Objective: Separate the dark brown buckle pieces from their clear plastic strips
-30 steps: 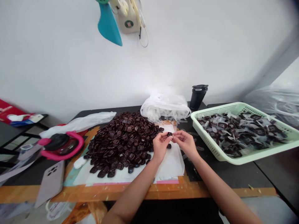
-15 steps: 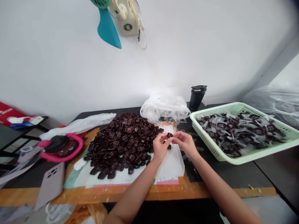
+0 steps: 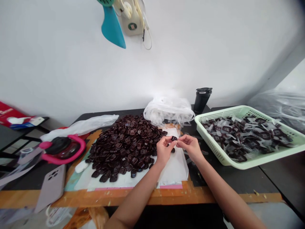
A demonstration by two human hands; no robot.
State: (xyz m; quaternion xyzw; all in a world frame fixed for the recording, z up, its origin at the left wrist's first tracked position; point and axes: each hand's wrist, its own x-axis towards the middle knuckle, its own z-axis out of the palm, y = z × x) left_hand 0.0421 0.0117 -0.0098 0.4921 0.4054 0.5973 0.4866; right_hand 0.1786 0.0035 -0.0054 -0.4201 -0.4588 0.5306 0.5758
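Note:
My left hand (image 3: 164, 149) pinches a small dark brown buckle-like piece (image 3: 174, 138) between thumb and fingertips, above the white paper (image 3: 175, 165). Close against it, my right hand (image 3: 190, 147) has its thumb and fingers pressed together at the piece's right edge. What those right fingertips hold, perhaps a clear strip, is too small to make out. To the left spreads a large pile of similar glossy dark brown pieces (image 3: 126, 143). Behind my hands lies a white plastic bag (image 3: 169, 108) with clear plastic strips spilling from its mouth.
A light green basket (image 3: 220, 156) at the right holds many brown pieces with clear strips. Behind it stands a black tumbler (image 3: 202, 100). At the left are a pink-handled jug (image 3: 64, 149), a phone (image 3: 51, 187) and a white mouse-like object (image 3: 81, 166). A blue fan blade (image 3: 111, 28) hangs above.
Both hands stay together at the brown piece, with only a slight shift of the fingers. The whole view has moved a little.

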